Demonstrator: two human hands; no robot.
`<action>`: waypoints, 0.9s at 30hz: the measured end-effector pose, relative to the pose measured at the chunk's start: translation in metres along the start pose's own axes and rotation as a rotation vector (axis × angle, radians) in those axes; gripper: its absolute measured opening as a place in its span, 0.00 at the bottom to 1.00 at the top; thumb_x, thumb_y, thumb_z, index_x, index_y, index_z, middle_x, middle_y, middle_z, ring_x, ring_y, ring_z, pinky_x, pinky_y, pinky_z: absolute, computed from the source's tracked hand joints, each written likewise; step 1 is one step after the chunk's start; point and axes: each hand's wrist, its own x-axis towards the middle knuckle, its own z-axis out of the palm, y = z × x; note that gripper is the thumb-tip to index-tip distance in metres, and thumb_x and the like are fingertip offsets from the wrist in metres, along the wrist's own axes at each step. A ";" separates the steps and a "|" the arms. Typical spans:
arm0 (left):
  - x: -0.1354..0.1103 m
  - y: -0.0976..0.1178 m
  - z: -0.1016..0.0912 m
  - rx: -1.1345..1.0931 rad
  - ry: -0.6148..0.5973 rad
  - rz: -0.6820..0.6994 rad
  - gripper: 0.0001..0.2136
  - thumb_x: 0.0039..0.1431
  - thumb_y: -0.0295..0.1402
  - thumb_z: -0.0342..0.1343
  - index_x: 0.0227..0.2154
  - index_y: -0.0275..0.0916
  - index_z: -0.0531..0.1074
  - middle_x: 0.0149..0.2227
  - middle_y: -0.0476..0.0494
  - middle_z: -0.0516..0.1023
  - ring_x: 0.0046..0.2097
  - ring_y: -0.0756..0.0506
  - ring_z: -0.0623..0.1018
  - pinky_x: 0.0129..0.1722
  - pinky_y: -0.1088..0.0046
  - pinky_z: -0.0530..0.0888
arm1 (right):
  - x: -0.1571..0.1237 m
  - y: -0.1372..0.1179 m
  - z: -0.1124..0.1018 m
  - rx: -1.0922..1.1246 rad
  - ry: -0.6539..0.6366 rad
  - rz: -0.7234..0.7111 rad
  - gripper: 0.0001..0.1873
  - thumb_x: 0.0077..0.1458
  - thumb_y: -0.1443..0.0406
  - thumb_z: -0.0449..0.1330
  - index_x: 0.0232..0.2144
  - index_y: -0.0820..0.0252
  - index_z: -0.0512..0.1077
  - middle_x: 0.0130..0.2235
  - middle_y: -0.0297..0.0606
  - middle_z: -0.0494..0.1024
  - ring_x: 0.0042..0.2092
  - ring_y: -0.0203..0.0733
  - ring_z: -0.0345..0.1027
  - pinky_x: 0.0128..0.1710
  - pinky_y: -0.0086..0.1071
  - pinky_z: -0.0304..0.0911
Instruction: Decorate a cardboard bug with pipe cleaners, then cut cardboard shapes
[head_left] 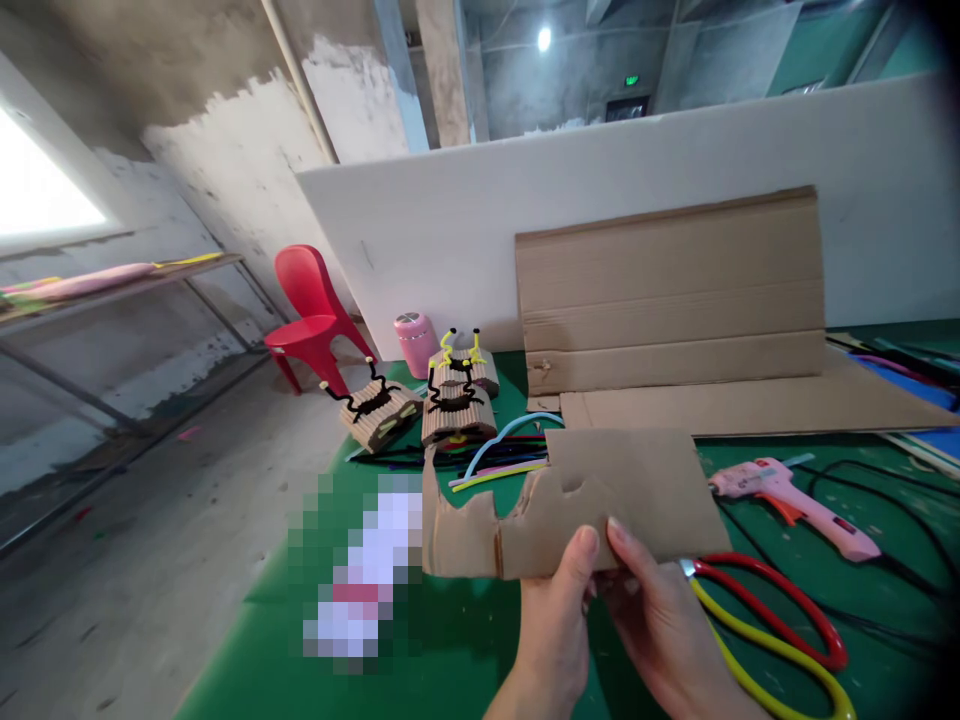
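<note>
A piece of brown cardboard (637,500) with a ragged, cut-out upper left edge is held up in front of me. My left hand (555,625) grips its lower edge, thumb on the near face. Close beside it, my right hand (660,620) pinches the same edge, its thumb also on the near face. The fingers behind the cardboard are mostly hidden. Just right of my right hand lie scissors (780,595) with one red and one yellow handle, their blades largely covered. A pink glue gun (795,500) rests farther right on the green table (465,640).
Several small corrugated cardboard pieces (457,415) with upright pipe cleaners stand at the back left, near a pink canister (416,343). Coloured pipe cleaners (510,440) lie behind the held piece. A folded cardboard sheet (675,300) leans against the white board (450,220). A red chair (311,320) stands left.
</note>
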 end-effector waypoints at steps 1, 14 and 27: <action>0.000 0.001 0.001 0.026 0.027 -0.003 0.15 0.39 0.39 0.65 0.27 0.35 0.70 0.22 0.52 0.72 0.21 0.57 0.66 0.21 0.82 0.63 | 0.000 0.000 0.000 -0.013 0.001 -0.019 0.30 0.44 0.65 0.65 0.51 0.53 0.64 0.40 0.35 0.78 0.37 0.42 0.72 0.36 0.34 0.68; 0.001 0.009 0.004 0.060 -0.027 -0.061 0.17 0.44 0.37 0.62 0.35 0.32 0.69 0.24 0.47 0.74 0.20 0.55 0.69 0.17 0.80 0.65 | 0.006 -0.006 -0.008 -0.388 0.129 -0.211 0.31 0.39 0.60 0.65 0.48 0.66 0.68 0.42 0.44 0.77 0.47 0.53 0.68 0.46 0.43 0.63; 0.014 0.005 -0.004 0.033 -0.008 -0.021 0.16 0.43 0.38 0.63 0.32 0.34 0.67 0.22 0.50 0.72 0.19 0.56 0.66 0.15 0.81 0.63 | 0.015 0.007 -0.008 -0.375 0.115 -0.186 0.25 0.38 0.60 0.66 0.41 0.66 0.73 0.39 0.45 0.78 0.44 0.52 0.69 0.45 0.42 0.64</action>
